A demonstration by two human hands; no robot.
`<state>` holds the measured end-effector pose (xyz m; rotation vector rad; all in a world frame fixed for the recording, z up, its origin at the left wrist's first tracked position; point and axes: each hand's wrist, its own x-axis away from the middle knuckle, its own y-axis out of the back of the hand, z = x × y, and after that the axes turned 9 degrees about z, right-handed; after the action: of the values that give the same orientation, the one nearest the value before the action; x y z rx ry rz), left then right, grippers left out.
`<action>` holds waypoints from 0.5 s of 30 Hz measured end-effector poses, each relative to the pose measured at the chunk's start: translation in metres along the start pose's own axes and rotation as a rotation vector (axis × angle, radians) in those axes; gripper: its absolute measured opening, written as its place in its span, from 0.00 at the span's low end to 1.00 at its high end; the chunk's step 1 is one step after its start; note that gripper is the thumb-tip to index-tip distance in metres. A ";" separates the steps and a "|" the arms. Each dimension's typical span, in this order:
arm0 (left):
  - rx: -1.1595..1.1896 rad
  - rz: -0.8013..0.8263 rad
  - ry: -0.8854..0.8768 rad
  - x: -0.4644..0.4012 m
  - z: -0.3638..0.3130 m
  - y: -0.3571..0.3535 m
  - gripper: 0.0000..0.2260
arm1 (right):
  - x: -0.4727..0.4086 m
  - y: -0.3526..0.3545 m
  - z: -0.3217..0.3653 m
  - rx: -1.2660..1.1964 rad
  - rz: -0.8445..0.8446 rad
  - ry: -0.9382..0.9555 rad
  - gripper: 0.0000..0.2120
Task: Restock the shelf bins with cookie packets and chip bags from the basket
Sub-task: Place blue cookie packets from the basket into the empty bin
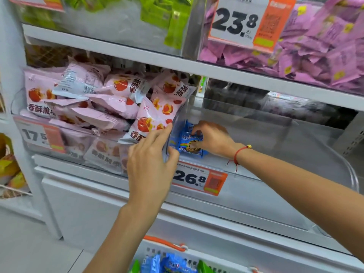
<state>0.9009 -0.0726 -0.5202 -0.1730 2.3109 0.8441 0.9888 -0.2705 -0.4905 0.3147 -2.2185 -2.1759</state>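
Blue cookie packets (190, 143) sit at the front-left corner of the clear bin (295, 174), bottom shelf row, w/ the 26.8 price tag (199, 179) on its front. Right hand (212, 137) is inside the bin, fingers curled down onto the top packet, fingertips pinching its upper edge; red string bracelet (239, 152) on that wrist. Left hand (150, 164) is at the divider betw. the two bins: thumb hooked over the clear bin's left front corner, other fingers fairly straight, tips pressing against a pink chip bag (155, 117) in the neighbouring bin (39, 123). That left bin is heaped w/ pink bags, 17.x tag (40, 135) on front, partly cut off. Shelf above: green packets (163, 14) left, purple packets (315, 46) right, 23.8 tag (242, 20) betw. them. Basket (167, 251), white w/ orange handle, shows at the bottom edge, below the hands, w/ more blue packets (173, 264) and a bit of green in it.
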 end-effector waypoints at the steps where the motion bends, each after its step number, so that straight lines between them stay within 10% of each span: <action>1: -0.001 0.001 0.001 0.000 0.000 0.000 0.21 | -0.001 -0.002 0.000 -0.027 -0.006 -0.008 0.17; 15: -0.040 0.048 0.011 0.003 0.001 0.000 0.19 | -0.004 0.006 0.004 -0.123 0.219 -0.027 0.22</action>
<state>0.8996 -0.0715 -0.5227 -0.1406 2.3180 0.9154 0.9915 -0.2656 -0.4842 0.0375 -2.0110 -2.1961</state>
